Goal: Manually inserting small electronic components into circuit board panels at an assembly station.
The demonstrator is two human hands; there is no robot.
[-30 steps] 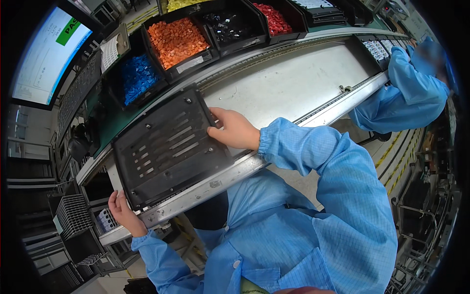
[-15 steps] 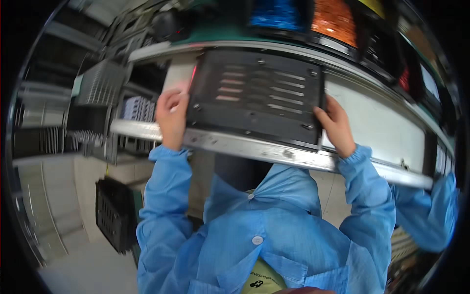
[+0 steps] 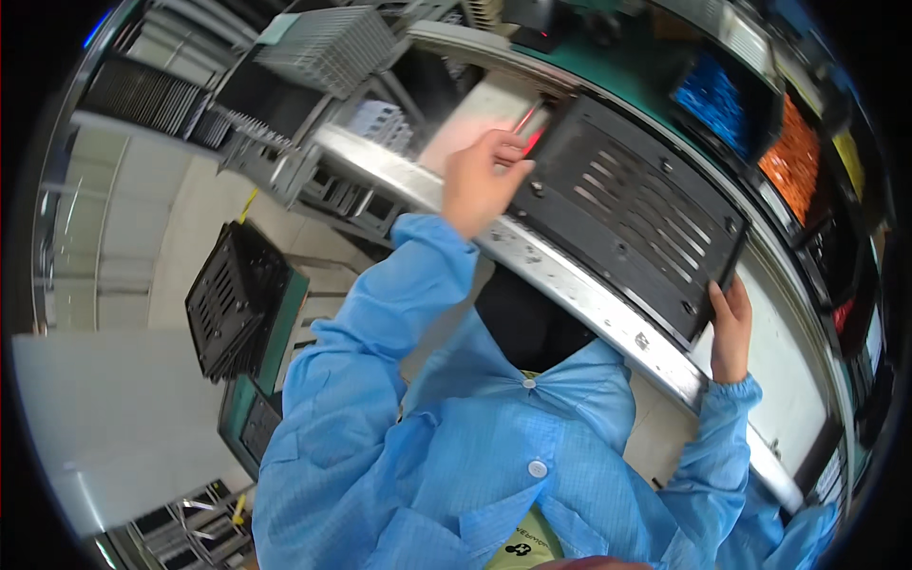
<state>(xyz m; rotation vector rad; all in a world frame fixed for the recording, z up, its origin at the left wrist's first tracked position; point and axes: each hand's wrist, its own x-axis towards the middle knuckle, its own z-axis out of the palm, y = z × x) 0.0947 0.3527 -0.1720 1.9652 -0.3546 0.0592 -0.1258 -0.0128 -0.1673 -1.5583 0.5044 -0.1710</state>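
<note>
A black slotted panel [image 3: 608, 247] lies flat across a metal-railed conveyor frame, with rows of narrow slots and small screws on its face. At its right end my right hand [image 3: 731, 332] grips the edge, thumb on top and the other fingers partly hidden. My left hand [image 3: 483, 180] is beside the left end of the panel. Its fingers are loosely curled, with a small gap to the thumb and nothing visible between them. A red light line falls by those fingertips, next to the panel's left edge.
The near metal rail [image 3: 594, 309] runs between me and the panel. Beyond it stand bins with blue pieces [image 3: 712, 104] and orange pieces [image 3: 790, 152]. To the left are a grey rack [image 3: 328, 47] and more black slotted panels [image 3: 233, 304] stacked on a green-topped cart.
My view has turned, so the rail and panel now slope down to the right. Both hands stay at opposite ends of the panel. More of the rack and cart at left shows.
</note>
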